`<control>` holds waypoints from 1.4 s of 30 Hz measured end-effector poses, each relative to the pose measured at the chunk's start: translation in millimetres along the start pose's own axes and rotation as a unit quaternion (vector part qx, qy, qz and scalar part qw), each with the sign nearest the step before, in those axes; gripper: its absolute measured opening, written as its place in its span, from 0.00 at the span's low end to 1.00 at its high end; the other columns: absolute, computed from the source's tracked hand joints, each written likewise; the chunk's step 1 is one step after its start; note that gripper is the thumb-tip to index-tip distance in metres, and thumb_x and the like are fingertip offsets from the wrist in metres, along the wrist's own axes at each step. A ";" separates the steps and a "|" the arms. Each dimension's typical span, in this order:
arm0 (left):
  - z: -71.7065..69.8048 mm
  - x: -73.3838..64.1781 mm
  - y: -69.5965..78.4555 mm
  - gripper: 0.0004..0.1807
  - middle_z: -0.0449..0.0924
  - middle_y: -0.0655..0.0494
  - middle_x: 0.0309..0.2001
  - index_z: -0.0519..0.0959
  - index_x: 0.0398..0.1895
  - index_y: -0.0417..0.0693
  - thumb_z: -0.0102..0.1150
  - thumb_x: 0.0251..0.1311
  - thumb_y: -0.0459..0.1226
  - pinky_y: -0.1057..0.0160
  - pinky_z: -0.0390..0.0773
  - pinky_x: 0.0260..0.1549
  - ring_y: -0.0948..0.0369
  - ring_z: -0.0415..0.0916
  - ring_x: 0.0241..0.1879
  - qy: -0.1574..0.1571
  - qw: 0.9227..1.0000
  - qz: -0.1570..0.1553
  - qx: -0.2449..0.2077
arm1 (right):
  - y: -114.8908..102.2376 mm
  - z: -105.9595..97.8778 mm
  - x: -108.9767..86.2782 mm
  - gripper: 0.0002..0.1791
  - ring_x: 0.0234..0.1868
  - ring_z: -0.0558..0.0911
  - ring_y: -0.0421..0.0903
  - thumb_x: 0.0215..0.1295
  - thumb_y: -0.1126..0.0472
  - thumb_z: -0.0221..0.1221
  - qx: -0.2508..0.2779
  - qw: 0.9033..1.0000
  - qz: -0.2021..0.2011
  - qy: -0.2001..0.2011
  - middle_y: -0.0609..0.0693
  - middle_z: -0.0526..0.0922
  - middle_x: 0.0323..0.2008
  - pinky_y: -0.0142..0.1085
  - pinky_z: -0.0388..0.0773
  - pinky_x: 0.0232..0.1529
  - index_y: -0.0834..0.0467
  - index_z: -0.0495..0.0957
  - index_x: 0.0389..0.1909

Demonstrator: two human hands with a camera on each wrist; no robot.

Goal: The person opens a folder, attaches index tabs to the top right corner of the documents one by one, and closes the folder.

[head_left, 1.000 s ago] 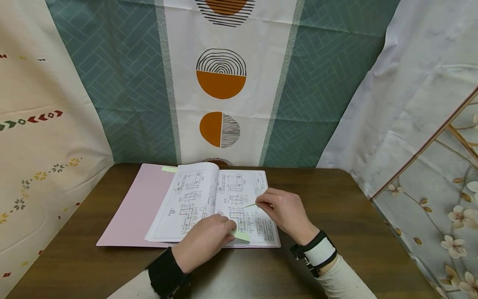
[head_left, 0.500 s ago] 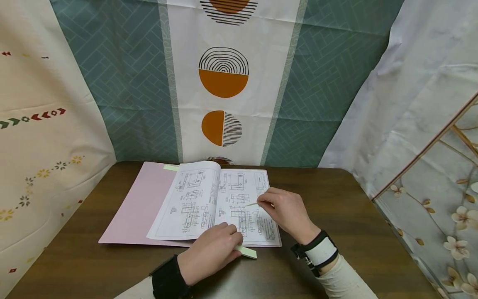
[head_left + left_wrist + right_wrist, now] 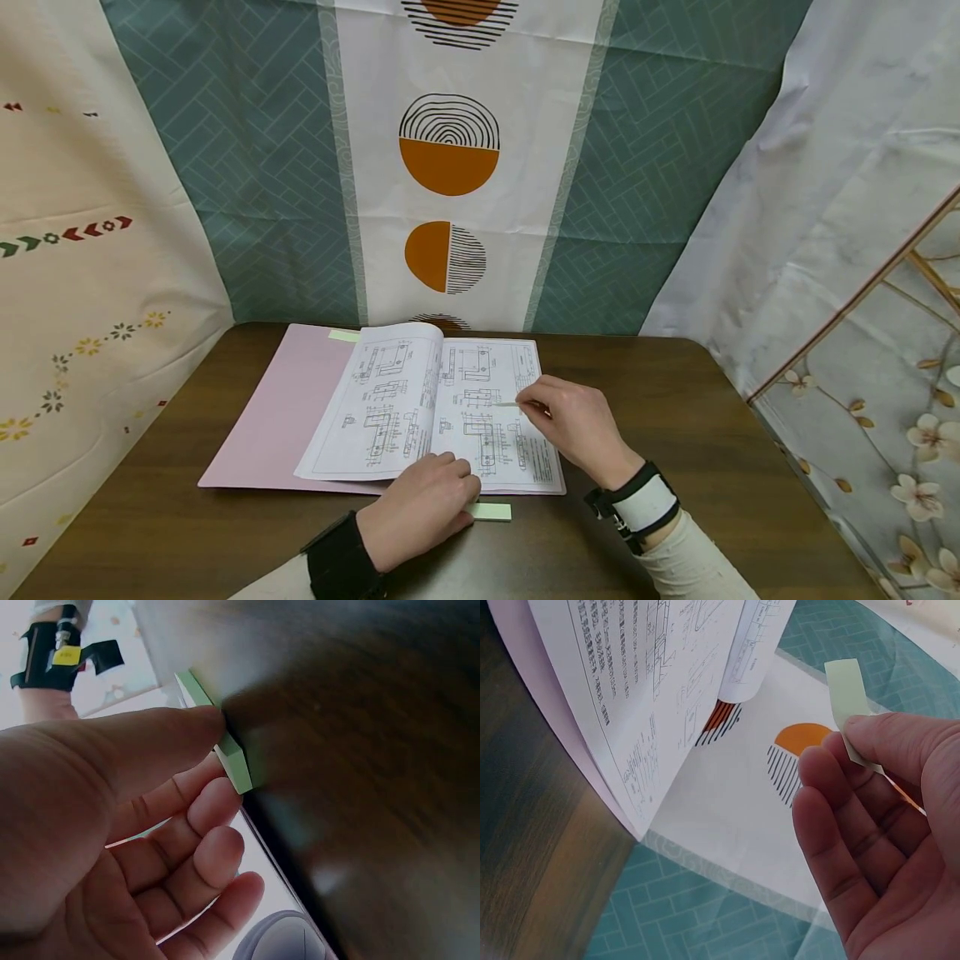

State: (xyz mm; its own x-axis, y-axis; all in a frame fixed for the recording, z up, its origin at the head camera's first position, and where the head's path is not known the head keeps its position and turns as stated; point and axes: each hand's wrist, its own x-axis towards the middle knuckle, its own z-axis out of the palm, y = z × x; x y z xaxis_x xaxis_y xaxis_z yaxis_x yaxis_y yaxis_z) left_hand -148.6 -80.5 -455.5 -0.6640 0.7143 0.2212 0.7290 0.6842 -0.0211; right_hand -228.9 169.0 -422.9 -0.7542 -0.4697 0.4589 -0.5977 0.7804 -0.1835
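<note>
An open booklet of technical drawings (image 3: 498, 358) with a pink cover (image 3: 258, 425) lies on the table. My left hand (image 3: 420, 508) is at the booklet's front edge. It pinches a pad of pale green sticky notes (image 3: 492, 512) between thumb and fingers, low over the wood; the left wrist view shows the pad's thick edge (image 3: 234, 757). Above the right-hand page, my right hand (image 3: 577, 425) pinches a single pale green sticky note (image 3: 846, 686) between thumb and index finger, its free end sticking out. The other right fingers are loosely bent.
Another green sticky note (image 3: 343, 336) is on the inside of the pink cover, near its top edge. The brown wooden table (image 3: 660, 400) extends to both sides. Patterned cloths (image 3: 495, 267) hang behind and beside it.
My left hand has moved the sticky note pad from over the page's lower edge down to the table in front of the booklet. My right hand stays nearly still with its note.
</note>
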 end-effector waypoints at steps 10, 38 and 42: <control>-1.6 1.7 -3.9 0.13 0.76 0.67 0.31 0.84 0.35 0.56 0.84 0.60 0.44 0.66 0.71 0.32 0.65 0.70 0.32 -0.019 0.998 -0.013 -0.050 | -0.3 1.2 -0.3 0.09 0.33 0.81 0.36 0.66 0.64 0.78 0.000 1.000 0.005 -0.017 0.43 0.90 0.41 0.36 0.82 0.37 0.50 0.92 0.44; 13.2 33.3 -30.6 0.12 0.87 0.51 0.47 0.89 0.45 0.45 0.76 0.67 0.42 0.51 0.83 0.46 0.51 0.83 0.45 0.003 0.995 -0.096 -0.025 | 16.6 8.7 -0.5 0.08 0.32 0.80 0.38 0.63 0.58 0.82 -0.013 1.000 -0.008 -0.012 0.42 0.88 0.37 0.35 0.82 0.36 0.49 0.93 0.41; 16.5 35.0 -31.4 0.14 0.86 0.51 0.47 0.89 0.49 0.45 0.76 0.68 0.44 0.53 0.83 0.45 0.51 0.81 0.44 -0.001 0.995 -0.096 -0.018 | 30.0 10.4 4.3 0.10 0.30 0.79 0.38 0.62 0.62 0.82 -0.026 0.999 -0.024 -0.009 0.43 0.88 0.36 0.34 0.81 0.35 0.51 0.93 0.42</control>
State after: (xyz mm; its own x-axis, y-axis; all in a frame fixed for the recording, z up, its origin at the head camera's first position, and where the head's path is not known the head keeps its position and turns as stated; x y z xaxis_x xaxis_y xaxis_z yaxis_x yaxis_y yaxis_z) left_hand -197.5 -74.5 -463.3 -0.7923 0.5709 0.2151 0.5937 0.8027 0.0565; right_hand -253.0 186.2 -435.5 -0.7298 -0.5142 0.4505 -0.6189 0.7769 -0.1159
